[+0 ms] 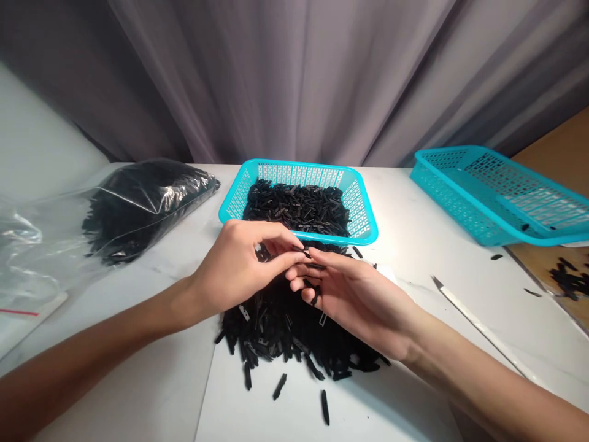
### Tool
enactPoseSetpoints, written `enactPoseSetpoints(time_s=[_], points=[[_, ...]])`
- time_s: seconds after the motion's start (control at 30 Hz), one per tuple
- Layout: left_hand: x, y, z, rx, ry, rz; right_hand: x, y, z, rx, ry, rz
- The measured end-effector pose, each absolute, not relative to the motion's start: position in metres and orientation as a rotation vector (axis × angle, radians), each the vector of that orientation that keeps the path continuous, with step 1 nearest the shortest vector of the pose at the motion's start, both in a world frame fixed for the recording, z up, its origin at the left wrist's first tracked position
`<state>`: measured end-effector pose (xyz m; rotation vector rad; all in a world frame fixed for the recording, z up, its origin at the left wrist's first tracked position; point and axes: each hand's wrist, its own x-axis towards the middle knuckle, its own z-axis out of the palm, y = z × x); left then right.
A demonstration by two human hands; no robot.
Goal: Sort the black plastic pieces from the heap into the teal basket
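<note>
My left hand (239,264) and my right hand (354,288) meet over a heap of small black plastic pieces (280,325) on a white sheet. Thumb and fingers of the left pinch one end of a narrow black plastic piece (301,250). The right thumb and fingers close on its other end. More black pieces (313,291) sit in the curled lower fingers of my right hand. Just behind the hands stands a turquoise basket (370,230) with many similar pieces inside. Fine detail of the held piece is mostly covered by fingertips.
At left lies a clear plastic bag (151,202) of black pieces. A second turquoise basket (478,215) stands at right, near a white-handled craft knife (478,322). Loose pieces (568,276) lie on a brown surface at the right edge. A grey curtain (294,80) hangs behind.
</note>
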<state>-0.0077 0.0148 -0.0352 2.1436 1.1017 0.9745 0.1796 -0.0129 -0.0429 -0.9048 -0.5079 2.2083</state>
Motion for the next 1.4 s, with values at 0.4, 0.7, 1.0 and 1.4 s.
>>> enactPoseSetpoints(time_s=[0.4,0.7,1.0,1.4], points=[[-0.005,0.010,-0.038,2.116,1.072,0.966,0.178,-0.015,-0.049,-0.931,-0.520,2.167],[-0.004,0.005,-0.031,2.080,1.076,0.942,0.179,-0.015,-0.050,-0.943,-0.546,2.104],[-0.007,0.010,-0.025,1.805,0.978,0.876,0.189,-0.009,-0.036,-1.070,-1.057,1.818],[-0.007,0.007,-0.024,1.913,0.981,0.820,0.190,-0.010,-0.033,-1.157,-1.430,1.558]])
